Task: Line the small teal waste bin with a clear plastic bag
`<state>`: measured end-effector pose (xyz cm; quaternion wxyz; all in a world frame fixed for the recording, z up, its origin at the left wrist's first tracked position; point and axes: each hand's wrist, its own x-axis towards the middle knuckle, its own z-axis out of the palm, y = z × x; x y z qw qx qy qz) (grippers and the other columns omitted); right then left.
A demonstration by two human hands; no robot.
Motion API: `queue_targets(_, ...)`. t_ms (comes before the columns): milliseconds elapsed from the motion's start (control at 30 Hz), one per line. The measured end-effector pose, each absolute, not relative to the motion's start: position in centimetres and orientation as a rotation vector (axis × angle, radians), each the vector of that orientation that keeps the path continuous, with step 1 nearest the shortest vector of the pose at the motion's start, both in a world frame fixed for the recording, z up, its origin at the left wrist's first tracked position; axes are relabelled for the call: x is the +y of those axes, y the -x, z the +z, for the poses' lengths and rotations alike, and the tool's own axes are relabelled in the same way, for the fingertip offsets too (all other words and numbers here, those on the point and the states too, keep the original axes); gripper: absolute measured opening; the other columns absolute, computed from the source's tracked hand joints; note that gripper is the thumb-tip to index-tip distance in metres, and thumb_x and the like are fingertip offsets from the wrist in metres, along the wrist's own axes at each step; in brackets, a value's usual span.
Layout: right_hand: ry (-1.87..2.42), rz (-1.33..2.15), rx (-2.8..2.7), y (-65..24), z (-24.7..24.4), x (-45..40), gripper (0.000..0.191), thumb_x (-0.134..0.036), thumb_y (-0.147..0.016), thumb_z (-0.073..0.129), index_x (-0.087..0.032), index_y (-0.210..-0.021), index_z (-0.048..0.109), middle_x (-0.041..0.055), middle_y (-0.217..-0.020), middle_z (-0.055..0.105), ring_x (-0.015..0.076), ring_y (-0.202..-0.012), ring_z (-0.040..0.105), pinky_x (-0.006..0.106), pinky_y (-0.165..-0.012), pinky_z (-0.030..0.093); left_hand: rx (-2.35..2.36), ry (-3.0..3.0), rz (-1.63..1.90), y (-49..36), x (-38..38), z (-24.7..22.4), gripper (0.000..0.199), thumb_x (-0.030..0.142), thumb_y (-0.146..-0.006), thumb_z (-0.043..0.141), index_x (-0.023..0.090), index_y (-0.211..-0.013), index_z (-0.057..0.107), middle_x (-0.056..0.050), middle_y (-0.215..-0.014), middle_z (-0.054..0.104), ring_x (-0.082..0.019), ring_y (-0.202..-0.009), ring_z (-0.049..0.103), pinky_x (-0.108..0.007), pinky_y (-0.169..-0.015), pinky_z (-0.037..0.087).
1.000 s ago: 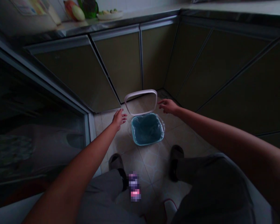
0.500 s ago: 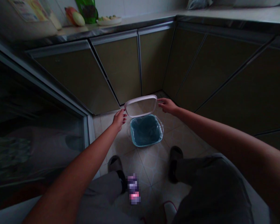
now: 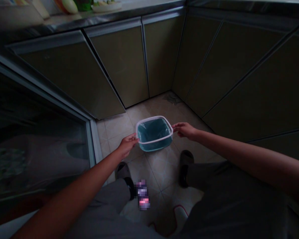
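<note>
A pale rim ring (image 3: 153, 143) is held level over the mouth of a teal trash can (image 3: 156, 146) on the tiled floor. The can is lined with a clear plastic bag (image 3: 149, 127). My left hand (image 3: 128, 145) pinches the ring's left side. On the opposite side, my right hand (image 3: 184, 130) grips the ring with its fingertips. The ring's front edge overlaps the can's opening; whether it touches the can's lip I cannot tell.
Cabinets (image 3: 117, 66) meet in a corner behind the can, under a counter (image 3: 129, 16) bearing a plate of food (image 3: 107, 5). A glass door (image 3: 40, 132) stands at the left. My slippered feet (image 3: 186, 166) flank the near floor.
The rim ring has come down and toward me, from tilted behind the can to level over its mouth. Both hands moved with it, and the view has tipped downward.
</note>
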<state>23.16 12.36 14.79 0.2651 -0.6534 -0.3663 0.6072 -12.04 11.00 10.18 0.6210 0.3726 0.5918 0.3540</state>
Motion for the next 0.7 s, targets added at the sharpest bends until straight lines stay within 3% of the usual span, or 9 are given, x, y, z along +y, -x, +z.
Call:
queue_targets(200, 1.946, 1.632, -1.31, -23.3, 10.9, 11.1, 0.033, -0.012, -0.084, 0.062, -0.014, -0.116, 0.069, 0.0008, -0.074, 0.07, 0.0088, -0.048, 0.051, 0.021, -0.049, 0.042, 1.467, -1.199, 0.673, 12.3, 10.3, 6.4, 0.092, 0.03, -0.052, 0.097, 0.016, -0.137, 0.065, -0.001, -0.095, 0.065, -0.008, -0.064, 0.056, -0.028, -0.069, 0.05)
queue_targets(300, 1.982, 1.376, -1.854, -23.3, 10.1, 10.8, 0.033, -0.015, -0.086, 0.063, -0.016, -0.118, 0.073, 0.0042, -0.088, 0.075, 0.0128, -0.066, 0.065, 0.023, -0.063, 0.048, 1.588, -1.503, 0.574, 13.0, 10.0, 5.3, 0.089, 0.028, -0.057, 0.094, 0.018, -0.14, 0.063, -0.006, -0.11, 0.063, -0.013, -0.073, 0.06, -0.032, -0.075, 0.053)
queue_targets(433, 1.933, 0.924, -2.386, -23.1, 10.1, 10.4, 0.037, -0.027, -0.09, 0.063, -0.025, -0.126, 0.072, 0.0066, -0.11, 0.077, 0.0224, -0.095, 0.072, 0.027, -0.077, 0.049, 1.631, -1.801, 0.384, 13.7, 9.8, 5.4, 0.085, 0.037, -0.07, 0.089, 0.024, -0.147, 0.056, -0.011, -0.128, 0.06, -0.026, -0.108, 0.065, -0.036, -0.091, 0.052)
queue_targets(533, 1.936, 0.763, -2.541, -23.2, 10.0, 10.3, 0.037, -0.038, -0.095, 0.057, -0.029, -0.128, 0.071, 0.008, -0.11, 0.077, 0.026, -0.095, 0.072, 0.03, -0.073, 0.048, 1.697, -1.878, 0.186, 13.6, 10.1, 6.2, 0.091, 0.048, -0.072, 0.087, 0.03, -0.152, 0.048, -0.012, -0.137, 0.057, -0.031, -0.12, 0.061, -0.036, -0.093, 0.05)
queue_targets(700, 1.883, 0.632, -2.683, -23.0, 10.7, 11.1, 0.034, -0.045, -0.099, 0.053, -0.028, -0.119, 0.075, 0.0112, -0.112, 0.076, 0.0269, -0.091, 0.072, 0.032, -0.072, 0.046, 1.716, -1.867, 0.027, 13.4, 11.0, 7.1, 0.109, 0.054, -0.07, 0.086, 0.033, -0.162, 0.032, -0.013, -0.139, 0.055, -0.034, -0.12, 0.062, -0.036, -0.089, 0.047)
